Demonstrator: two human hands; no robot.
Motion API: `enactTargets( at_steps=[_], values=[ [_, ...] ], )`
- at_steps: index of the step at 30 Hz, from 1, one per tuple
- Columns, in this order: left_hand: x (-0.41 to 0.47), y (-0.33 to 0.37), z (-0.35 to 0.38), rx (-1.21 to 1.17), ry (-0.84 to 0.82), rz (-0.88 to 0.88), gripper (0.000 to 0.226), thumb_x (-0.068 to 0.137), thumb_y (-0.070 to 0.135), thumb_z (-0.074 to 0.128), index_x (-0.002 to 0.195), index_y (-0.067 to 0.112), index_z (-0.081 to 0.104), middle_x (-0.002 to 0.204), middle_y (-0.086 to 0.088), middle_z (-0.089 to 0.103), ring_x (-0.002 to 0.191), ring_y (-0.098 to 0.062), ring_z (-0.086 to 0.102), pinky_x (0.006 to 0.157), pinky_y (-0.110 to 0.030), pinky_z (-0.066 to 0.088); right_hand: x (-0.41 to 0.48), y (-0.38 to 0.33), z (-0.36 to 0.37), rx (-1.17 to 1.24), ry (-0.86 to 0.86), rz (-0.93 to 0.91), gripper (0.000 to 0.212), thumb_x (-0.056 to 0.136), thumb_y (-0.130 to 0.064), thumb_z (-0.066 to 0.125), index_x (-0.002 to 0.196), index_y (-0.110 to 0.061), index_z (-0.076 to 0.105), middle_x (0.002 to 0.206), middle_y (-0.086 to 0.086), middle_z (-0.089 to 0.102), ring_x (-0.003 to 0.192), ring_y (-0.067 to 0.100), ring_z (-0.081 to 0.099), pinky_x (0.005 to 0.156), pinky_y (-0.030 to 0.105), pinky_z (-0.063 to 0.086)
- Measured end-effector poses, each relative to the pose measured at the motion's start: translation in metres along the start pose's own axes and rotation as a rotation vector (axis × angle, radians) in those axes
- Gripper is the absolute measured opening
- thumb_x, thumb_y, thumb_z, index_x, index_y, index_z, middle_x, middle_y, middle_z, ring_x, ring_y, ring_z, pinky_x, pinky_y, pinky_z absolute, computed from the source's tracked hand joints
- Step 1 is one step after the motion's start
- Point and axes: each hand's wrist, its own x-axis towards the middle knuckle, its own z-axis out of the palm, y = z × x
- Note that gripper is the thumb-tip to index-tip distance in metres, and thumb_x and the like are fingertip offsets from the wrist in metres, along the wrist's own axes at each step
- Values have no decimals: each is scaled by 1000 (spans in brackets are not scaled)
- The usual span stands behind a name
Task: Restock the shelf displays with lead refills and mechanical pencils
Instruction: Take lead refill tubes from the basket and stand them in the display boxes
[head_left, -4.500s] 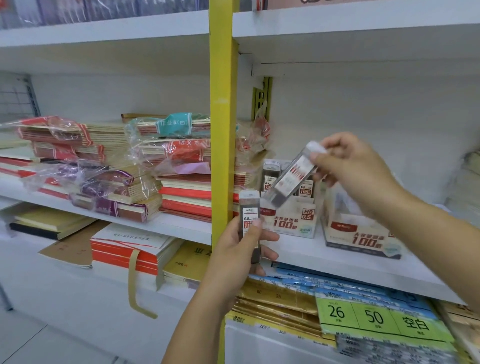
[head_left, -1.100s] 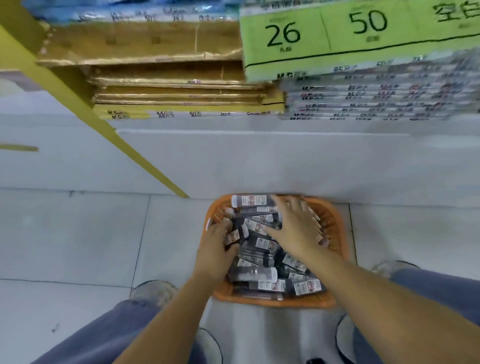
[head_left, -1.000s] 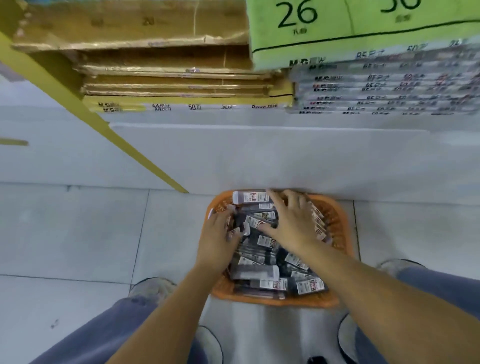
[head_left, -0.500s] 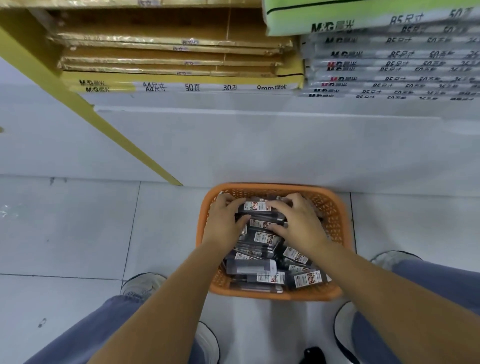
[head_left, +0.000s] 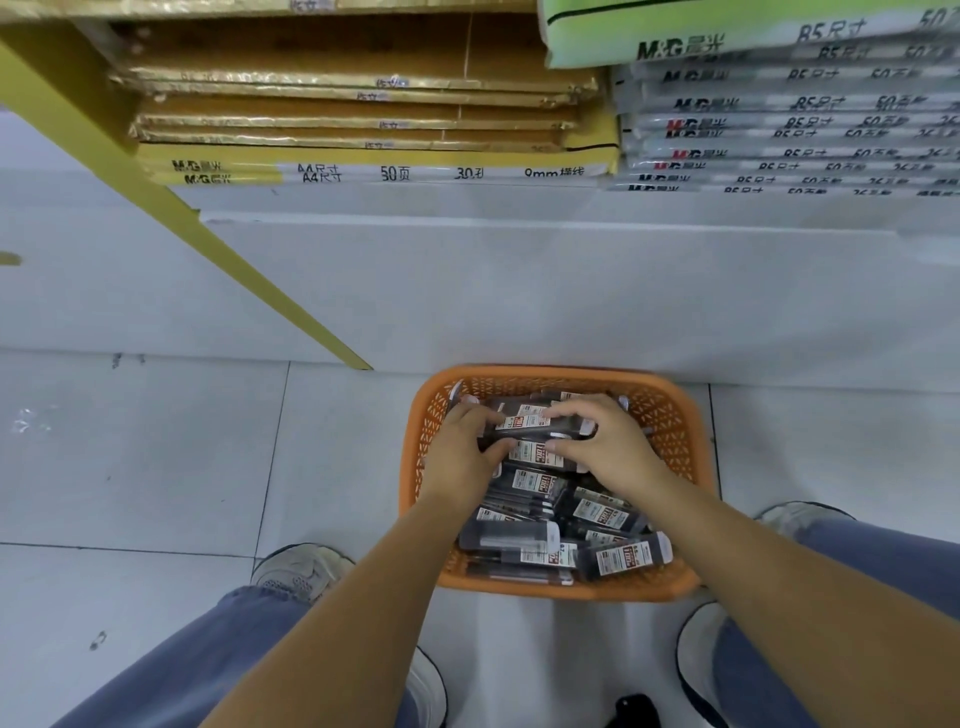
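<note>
Both hands (head_left: 535, 452) now gripping lead refill case (head_left: 527, 422) above basket (head_left: 670, 415), fingers clamped

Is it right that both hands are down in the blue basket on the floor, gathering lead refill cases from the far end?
Not quite: the basket is orange, not blue, as the head view shows. The rest holds: it sits on the floor, and the left hand and right hand are both in it, closing together on lead refill cases at the far end.
</note>
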Motion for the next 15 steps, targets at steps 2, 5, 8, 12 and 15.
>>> enactTargets(
  at_steps=[2, 5, 8, 12, 15],
  values=[
    [-4, -1, 0, -60, -13, -19, 28, 92, 32, 71, 119, 25, 65, 115, 16, 54, 105, -5, 55, 85, -14, 44, -1, -3, -2, 66, 2, 39, 35, 78, -19, 79, 97, -45, 65, 123, -9, 52, 111, 11, 51, 81, 18, 41],
    [-11, 0, 0, -111, -33, -46, 29, 95, 37, 65, 121, 26, 67, 110, 15, 59, 103, -6, 59, 92, -28, 53, -3, -7, 0, 183, -47, 117, 38, 77, -12, 79, 98, -41, 66, 124, -9, 55, 110, 12, 55, 85, 26, 49],
    [-11, 2, 0, -129, -9, -97, 23, 95, 32, 66, 118, 27, 67, 112, 13, 59, 102, -6, 58, 95, -36, 55, -6, -8, 1, 221, -96, 164, 40, 76, -13, 80, 104, -37, 65, 120, -11, 56, 105, 8, 57, 71, 16, 45],
    [-9, 2, 1, -161, -19, -146, 20, 90, 26, 74, 110, 27, 70, 116, 11, 56, 107, -11, 58, 95, -40, 55, -6, -9, 1, 335, -123, 207, 36, 77, -13, 79, 107, -29, 66, 97, -15, 62, 74, -7, 66, 51, 2, 42],
    [-9, 1, 3, -155, 0, -162, 19, 88, 26, 76, 103, 32, 67, 110, 16, 51, 106, -11, 56, 97, -41, 54, -3, -8, 6, 309, -103, 183, 33, 80, -11, 77, 104, -30, 67, 104, -10, 67, 73, -3, 69, 61, 10, 52]
  ],
)
